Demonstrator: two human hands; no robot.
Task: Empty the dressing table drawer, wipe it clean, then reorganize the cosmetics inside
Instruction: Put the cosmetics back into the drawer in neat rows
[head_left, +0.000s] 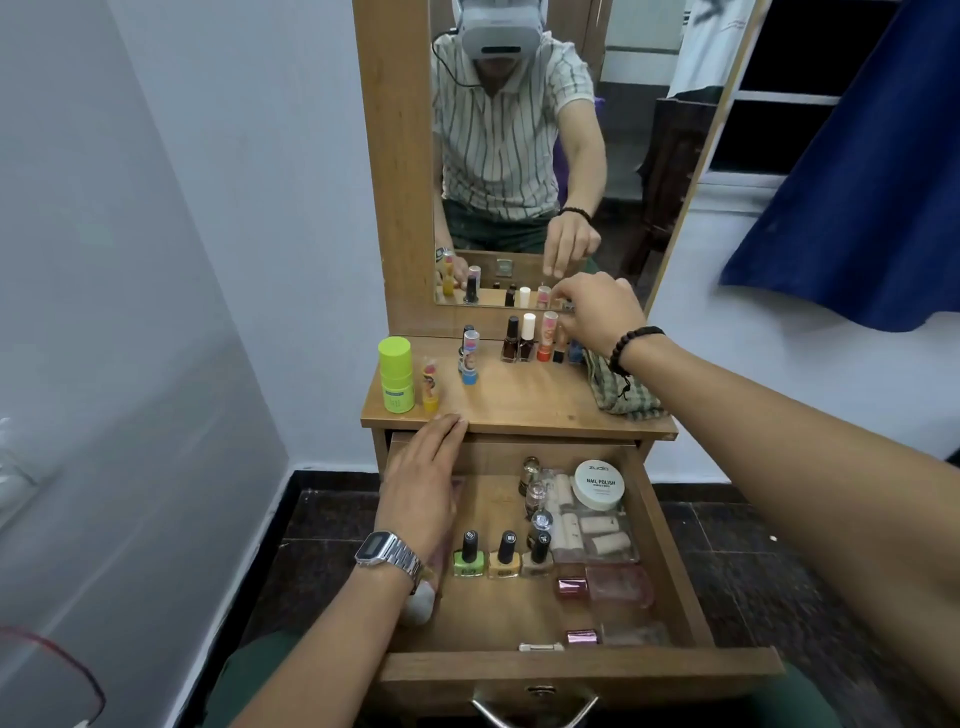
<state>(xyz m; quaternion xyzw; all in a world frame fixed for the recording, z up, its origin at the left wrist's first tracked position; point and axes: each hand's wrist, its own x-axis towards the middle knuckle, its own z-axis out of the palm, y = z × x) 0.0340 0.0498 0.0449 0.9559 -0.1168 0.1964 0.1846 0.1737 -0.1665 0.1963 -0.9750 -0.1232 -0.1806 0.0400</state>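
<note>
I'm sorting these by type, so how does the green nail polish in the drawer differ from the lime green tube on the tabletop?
The green nail polish is a small squat bottle with a narrow black cap; the lime green tube is taller, rounder and green all over, cap included. The polish stands in the open drawer in a row with two other bottles; the tube stands on the tabletop at its left edge. Both stand upright.

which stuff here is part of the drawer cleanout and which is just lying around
Part of the job:
drawer
nail polish bottles
nail polish remover tub
cosmetics on the tabletop
checked cloth

Just there:
mirror
blue curtain
</note>
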